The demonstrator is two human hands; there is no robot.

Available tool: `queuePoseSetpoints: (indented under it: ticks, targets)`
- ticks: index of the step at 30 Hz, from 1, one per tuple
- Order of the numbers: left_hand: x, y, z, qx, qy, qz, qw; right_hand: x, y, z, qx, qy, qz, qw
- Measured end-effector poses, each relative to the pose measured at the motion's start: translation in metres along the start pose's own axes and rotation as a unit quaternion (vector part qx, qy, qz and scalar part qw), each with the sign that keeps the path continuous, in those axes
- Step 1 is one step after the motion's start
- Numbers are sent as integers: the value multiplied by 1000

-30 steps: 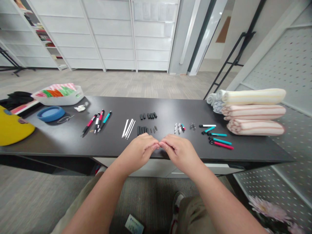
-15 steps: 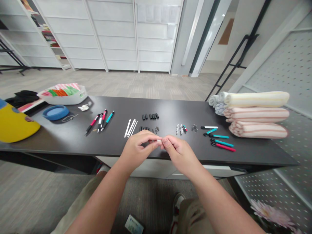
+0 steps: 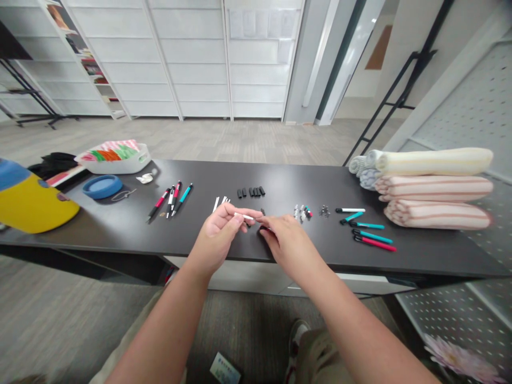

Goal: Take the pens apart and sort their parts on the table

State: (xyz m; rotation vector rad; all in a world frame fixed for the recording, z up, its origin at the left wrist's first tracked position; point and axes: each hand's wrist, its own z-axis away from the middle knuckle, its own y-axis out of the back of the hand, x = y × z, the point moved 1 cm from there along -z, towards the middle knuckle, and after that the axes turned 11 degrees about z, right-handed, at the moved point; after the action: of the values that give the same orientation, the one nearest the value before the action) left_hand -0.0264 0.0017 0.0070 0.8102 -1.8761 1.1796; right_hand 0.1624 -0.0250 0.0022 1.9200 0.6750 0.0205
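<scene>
My left hand pinches a white pen refill between thumb and fingers, its tip pointing right. Close beside that tip is my right hand, its thumb and index finger apart; a dark spot shows between them, too unclear to name. More white refills lie partly hidden behind my left hand. Short black pen grips form a row beyond my hands. Farther right lie small clear and coloured pen parts and a heap of tiny dark pieces.
Whole pens lie left on the dark table. Several coloured pen barrels lie right, before rolled towels. At the far left are a white basket, a blue round lid and a yellow-and-blue object.
My hands have drawn slightly apart, and the refill now shows in my left hand. My right thumb and index finger have spread. The view has shifted a little left.
</scene>
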Motion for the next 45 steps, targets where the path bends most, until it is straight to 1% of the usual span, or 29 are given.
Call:
queuePoseSetpoints:
  ticks: [3,5,6,7,8,9,10,12,14,15,16,18,21,24,25,26,27,28,30,32,33,35,37,39,41,42,45]
  targets:
    - [-1,-1,-2,8,-10,40,999,0,-8,-3,-11,-5,20,1000]
    - [-1,1,-3,16,-18,17,1000,1,-11,-4,-10,-1,29,1000]
    - [-1,2,-3,18,-20,-21,999,1,-10,-4,-6,3,33,999]
    - [0,4,-3,17,-23,-78,997,1,-9,-3,2,5,35,999]
    - [1,5,-3,11,-30,-152,988,0,-7,-3,13,4,35,999]
    - [2,6,-3,-4,-44,-235,971,0,-4,-2,26,-1,31,999]
    - [3,7,-3,-26,-68,-316,946,-1,0,-1,41,-7,26,999]
    - [6,6,0,-87,-148,-438,882,-2,7,2,58,-21,9,998]
    - [7,4,4,-144,-240,-502,819,-3,12,5,43,-19,1,999]
    - [7,2,7,-161,-276,-517,794,-3,13,7,26,-10,4,1000]
    - [6,0,10,-173,-301,-526,776,-3,13,9,9,1,8,1000]
    - [6,-4,17,-181,-317,-543,756,-4,14,11,-12,18,4,1000]
    - [5,-8,26,-186,-317,-584,724,-7,15,13,-17,29,-53,998]
    - [2,-8,31,-210,-301,-629,685,-9,17,13,-29,42,-110,993]
    - [0,-8,32,-216,-291,-638,679,-9,17,13,-32,47,-121,991]
    - [-2,-8,33,-216,-282,-642,680,-9,17,13,-34,53,-129,990]
    - [-3,-9,33,-213,-273,-639,687,-9,17,13,-34,59,-135,988]
    - [-3,-9,32,-211,-261,-630,700,-9,17,13,-34,65,-140,987]
    - [-2,-10,29,-218,-222,-594,742,-8,15,13,-32,74,-145,986]
    - [2,-12,26,-243,-165,-545,785,-8,14,13,-25,80,-141,987]
    - [5,-12,24,-255,-139,-523,802,-8,13,13,-20,82,-137,987]
    - [9,-13,22,-266,-104,-494,822,-7,12,12,-13,84,-136,987]
    - [10,-13,22,-262,-96,-489,826,-6,12,12,-12,80,-142,987]
    - [9,-13,24,-247,-111,-508,818,-6,13,12,-18,68,-146,987]
    - [6,-14,27,-231,-151,-545,792,-6,15,12,-27,51,-148,987]
    - [4,-15,30,-228,-179,-569,770,-7,16,12,-33,44,-148,987]
    - [0,-19,38,-227,-266,-635,689,-9,20,13,-52,37,-147,987]
